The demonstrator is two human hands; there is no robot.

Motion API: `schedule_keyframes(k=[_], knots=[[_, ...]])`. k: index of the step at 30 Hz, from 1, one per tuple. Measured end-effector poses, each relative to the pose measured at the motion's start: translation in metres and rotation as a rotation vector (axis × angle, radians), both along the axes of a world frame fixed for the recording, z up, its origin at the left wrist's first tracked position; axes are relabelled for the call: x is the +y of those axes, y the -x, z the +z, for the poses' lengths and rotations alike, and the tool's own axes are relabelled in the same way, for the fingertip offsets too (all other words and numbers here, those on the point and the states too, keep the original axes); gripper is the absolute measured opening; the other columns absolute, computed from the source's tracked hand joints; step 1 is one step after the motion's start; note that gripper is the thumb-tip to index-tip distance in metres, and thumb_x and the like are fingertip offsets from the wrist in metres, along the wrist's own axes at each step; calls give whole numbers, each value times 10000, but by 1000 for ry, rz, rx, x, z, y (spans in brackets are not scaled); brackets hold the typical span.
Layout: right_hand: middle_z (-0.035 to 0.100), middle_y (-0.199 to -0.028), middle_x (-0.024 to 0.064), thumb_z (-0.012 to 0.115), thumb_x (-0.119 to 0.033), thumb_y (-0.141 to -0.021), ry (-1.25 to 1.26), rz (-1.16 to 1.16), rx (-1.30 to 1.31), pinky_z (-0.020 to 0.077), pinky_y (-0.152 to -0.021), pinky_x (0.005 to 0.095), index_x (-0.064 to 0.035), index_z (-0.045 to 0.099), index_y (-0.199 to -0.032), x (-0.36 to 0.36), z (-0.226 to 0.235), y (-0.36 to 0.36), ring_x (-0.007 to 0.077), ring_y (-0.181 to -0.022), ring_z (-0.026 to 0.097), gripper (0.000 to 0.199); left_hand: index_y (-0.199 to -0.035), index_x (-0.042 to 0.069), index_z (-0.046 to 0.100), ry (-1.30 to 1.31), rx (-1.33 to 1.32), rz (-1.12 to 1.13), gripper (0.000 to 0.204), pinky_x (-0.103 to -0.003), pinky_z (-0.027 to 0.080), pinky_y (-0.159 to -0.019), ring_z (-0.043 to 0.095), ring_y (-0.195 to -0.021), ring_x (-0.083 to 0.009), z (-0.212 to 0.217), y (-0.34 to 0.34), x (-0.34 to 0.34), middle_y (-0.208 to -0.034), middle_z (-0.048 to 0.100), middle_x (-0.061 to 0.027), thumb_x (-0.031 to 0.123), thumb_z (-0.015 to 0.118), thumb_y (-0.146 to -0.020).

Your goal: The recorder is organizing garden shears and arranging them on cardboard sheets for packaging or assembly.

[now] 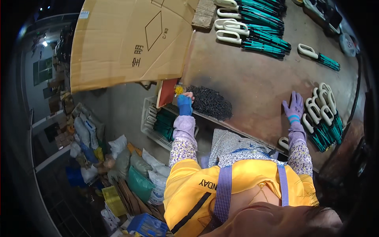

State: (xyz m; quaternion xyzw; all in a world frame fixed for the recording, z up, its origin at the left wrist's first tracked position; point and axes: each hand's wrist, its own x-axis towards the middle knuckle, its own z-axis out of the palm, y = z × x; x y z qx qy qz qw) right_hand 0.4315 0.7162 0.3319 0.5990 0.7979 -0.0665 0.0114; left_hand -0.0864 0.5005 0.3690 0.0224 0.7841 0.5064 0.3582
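Left grip (184,104): blue-gloved, fingers together at the left edge of the dark pile (210,103); cannot tell whether they pinch a piece.
Right grip (294,107): purple-gloved, fingers apart, laid on the worktop (252,87).
Dark pile: small pieces, heaped near the worktop's close edge.
Teal bundle (327,136): white-handled, just beside the right grip.
Crate (152,137): white, left, below the worktop.

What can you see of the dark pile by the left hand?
The dark pile is a loose, low heap of many small, thin, near-black pieces, metallic-looking, lying at all angles. It sits on the table near the front edge, just right of the gloved left hand; whether they touch is unclear.
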Motion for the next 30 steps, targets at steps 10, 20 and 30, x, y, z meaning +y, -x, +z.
schedule_keyframes(k=[10,20,30], knots=[[456,-1421,152,628,-434,-817,132,-169,276,362,-1090,433,-103,480,-1362,98,-1,48,367,-1318,423,655,-1120,-43,601,-70,34,-453,324,-280,539,-658,650,-743,-183,-18,4,157,-884,657,-125,172,671,-886],[357,-1501,149,608,-445,-820,-115,-63,270,210,-1168,502,-103,446,-1407,139,-35,28,374,-1399,307,698,-1112,-3,589,-330,177,-817,273,-251,507,-702,616,-760,-152,25,-125,355,-921,661,-100,81,687,-872],[522,-1344,172,660,-331,-805,-254,102,258,375,-1039,450,-84,527,-1332,131,-17,17,364,-1211,508,597,-1007,22,624,216,607,-354,217,-303,502,-740,591,-750,-192,21,-42,81,-883,643,-94,106,704,-823]])
